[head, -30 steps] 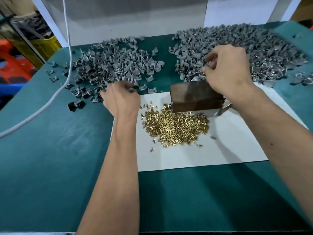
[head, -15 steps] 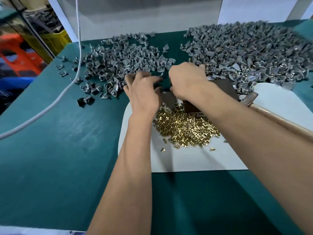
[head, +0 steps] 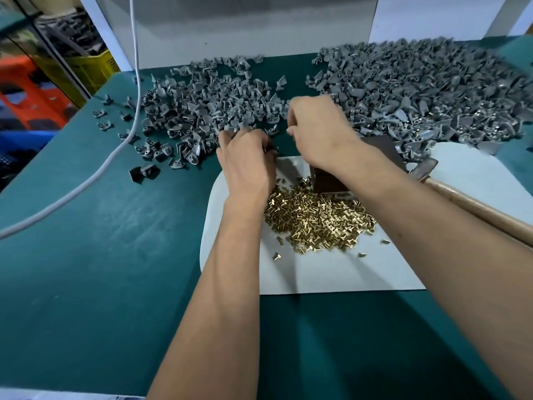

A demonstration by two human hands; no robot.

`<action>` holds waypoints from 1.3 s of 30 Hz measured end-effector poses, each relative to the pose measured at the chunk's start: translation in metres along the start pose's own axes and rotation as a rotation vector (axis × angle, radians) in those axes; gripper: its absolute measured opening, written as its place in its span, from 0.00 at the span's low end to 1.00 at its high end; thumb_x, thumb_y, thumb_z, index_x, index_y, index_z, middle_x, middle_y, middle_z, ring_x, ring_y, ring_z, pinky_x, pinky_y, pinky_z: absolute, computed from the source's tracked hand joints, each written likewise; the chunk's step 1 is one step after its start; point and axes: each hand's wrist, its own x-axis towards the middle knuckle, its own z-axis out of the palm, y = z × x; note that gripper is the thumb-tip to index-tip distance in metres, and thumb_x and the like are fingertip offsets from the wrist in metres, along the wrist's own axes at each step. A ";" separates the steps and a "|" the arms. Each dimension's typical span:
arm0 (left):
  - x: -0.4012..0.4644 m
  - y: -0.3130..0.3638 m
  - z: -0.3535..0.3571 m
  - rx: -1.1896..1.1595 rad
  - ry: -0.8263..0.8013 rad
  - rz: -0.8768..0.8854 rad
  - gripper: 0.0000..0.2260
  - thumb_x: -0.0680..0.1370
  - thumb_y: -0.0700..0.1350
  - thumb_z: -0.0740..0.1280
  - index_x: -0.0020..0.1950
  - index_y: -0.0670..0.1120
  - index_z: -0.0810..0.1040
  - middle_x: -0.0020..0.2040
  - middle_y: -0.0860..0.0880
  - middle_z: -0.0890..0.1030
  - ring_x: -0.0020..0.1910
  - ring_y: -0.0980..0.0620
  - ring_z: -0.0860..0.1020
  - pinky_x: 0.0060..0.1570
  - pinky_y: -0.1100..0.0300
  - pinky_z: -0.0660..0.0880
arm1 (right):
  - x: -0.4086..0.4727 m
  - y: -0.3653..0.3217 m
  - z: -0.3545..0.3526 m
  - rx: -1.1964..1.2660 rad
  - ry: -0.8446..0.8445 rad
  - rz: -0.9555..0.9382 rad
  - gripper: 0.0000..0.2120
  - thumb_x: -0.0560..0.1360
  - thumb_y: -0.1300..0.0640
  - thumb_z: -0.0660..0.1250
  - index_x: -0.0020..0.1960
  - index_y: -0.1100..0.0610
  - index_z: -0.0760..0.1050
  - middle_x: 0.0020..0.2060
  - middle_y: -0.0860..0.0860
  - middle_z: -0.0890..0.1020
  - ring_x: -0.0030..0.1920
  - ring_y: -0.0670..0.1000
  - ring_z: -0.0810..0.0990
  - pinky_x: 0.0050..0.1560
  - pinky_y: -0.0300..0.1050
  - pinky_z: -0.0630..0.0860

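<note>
Two heaps of small grey plastic parts lie on the green table, the left heap (head: 202, 111) and the larger right heap (head: 427, 96). A pile of brass pins (head: 317, 220) sits on a white sheet (head: 346, 272) in front of a dark metal block (head: 328, 183). My left hand (head: 245, 163) has curled fingers at the near edge of the left heap; what it holds is hidden. My right hand (head: 317, 134) is curled just beside it, above the block, its fingertips hidden.
A wooden hammer handle (head: 476, 206) lies at the right with its metal head (head: 424, 168) by the block. A white cable (head: 115, 151) runs across the table's left. Crates (head: 43, 90) stand beyond the left edge. A white wall panel (head: 253, 30) closes the back.
My right hand has come left from the right heap to meet my left hand. My left hand has shifted slightly right, towards the block, and the camera has turned left.
</note>
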 end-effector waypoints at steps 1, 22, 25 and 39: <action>0.000 0.000 0.000 0.007 -0.002 -0.014 0.06 0.78 0.43 0.71 0.52 0.49 0.86 0.57 0.48 0.83 0.62 0.41 0.68 0.54 0.52 0.64 | -0.005 0.005 -0.004 0.099 0.036 0.000 0.02 0.78 0.62 0.71 0.49 0.56 0.79 0.43 0.53 0.82 0.46 0.55 0.82 0.53 0.53 0.80; -0.014 0.034 0.006 -0.795 -0.013 -0.113 0.12 0.70 0.40 0.81 0.42 0.50 0.78 0.40 0.44 0.85 0.41 0.42 0.85 0.45 0.43 0.84 | -0.096 0.094 -0.024 0.368 0.531 0.304 0.08 0.73 0.63 0.72 0.49 0.55 0.86 0.42 0.49 0.86 0.42 0.48 0.83 0.52 0.46 0.81; -0.014 0.034 0.002 -0.894 -0.005 -0.060 0.12 0.72 0.38 0.79 0.53 0.45 0.83 0.40 0.45 0.86 0.39 0.48 0.86 0.45 0.48 0.85 | -0.097 0.091 -0.026 0.391 0.569 0.294 0.07 0.74 0.63 0.72 0.50 0.55 0.85 0.41 0.48 0.85 0.42 0.47 0.83 0.52 0.46 0.81; -0.024 0.055 -0.003 -1.240 -0.259 0.112 0.14 0.73 0.30 0.75 0.57 0.40 0.84 0.47 0.39 0.87 0.46 0.40 0.86 0.53 0.49 0.84 | -0.101 0.070 -0.031 0.522 0.470 0.034 0.07 0.76 0.64 0.71 0.52 0.58 0.85 0.45 0.49 0.86 0.48 0.46 0.83 0.54 0.40 0.79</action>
